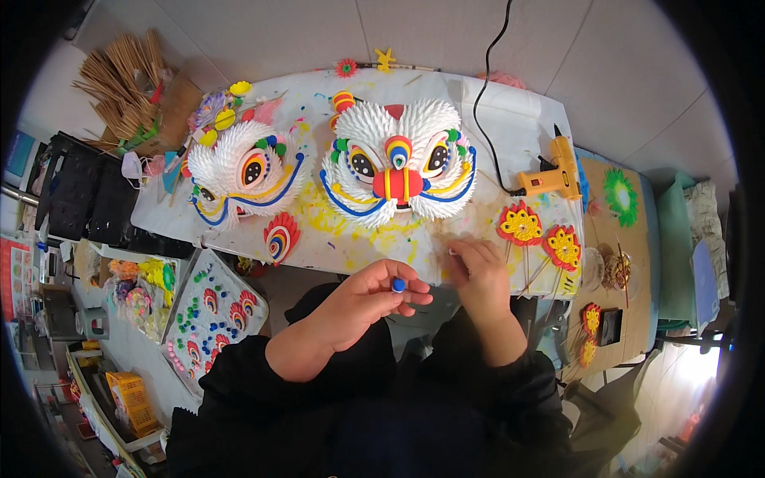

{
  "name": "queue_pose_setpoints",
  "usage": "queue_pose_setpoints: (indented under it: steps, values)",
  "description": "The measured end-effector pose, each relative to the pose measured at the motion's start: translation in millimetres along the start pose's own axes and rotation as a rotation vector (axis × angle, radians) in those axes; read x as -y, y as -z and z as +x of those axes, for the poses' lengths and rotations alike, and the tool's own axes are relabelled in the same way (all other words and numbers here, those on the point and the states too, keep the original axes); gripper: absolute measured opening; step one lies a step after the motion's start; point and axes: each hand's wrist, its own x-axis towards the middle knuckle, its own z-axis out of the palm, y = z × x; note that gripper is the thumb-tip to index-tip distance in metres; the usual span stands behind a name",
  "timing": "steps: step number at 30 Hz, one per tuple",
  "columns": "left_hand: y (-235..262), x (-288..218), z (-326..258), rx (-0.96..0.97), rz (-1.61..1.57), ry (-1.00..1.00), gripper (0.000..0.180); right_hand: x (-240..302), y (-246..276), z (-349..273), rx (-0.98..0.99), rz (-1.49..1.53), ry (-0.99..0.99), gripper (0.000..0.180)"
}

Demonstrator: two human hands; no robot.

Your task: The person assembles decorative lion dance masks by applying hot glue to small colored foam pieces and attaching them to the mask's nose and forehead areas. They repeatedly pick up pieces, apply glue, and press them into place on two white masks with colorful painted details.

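My left hand [347, 299] is turned palm up at the table's near edge. A small blue ball [398, 284] with a pale underside sits at its thumb and curled fingers. To its right, my right hand [480, 275] has its fingertips drawn together over the table edge; a tiny pale spot shows at the tips, too small to name. Beyond my hands stands a white lion-dance head [397, 163] with a red nose and blue and yellow trim. A second white lion head [245, 171] is to its left. Between them and my left hand lies a red flame-shaped ornament [281, 237].
A yellow glue gun [554, 174] with a black cord lies at the right, behind red-and-yellow ornaments [522, 225] on sticks. A tray [185, 362] of coloured balls and ornaments is at lower left. Bamboo sticks [119, 88] fill the far left corner. Paint spots the white table [498, 119].
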Motion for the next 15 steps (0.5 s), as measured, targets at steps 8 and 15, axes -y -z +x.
queue_pose_setpoints:
  steps: [8,15]
  values:
    - [5.8,-8.4,-11.5,0.061,0.020,-0.033,0.022,17.4,42.8,-14.8,-0.125,0.164,-0.262,0.032]
    - [13.1,-8.3,-16.0,-0.001,0.060,-0.021,0.027,-20.2,95.7,-15.3,-0.244,0.633,-0.711,0.028]
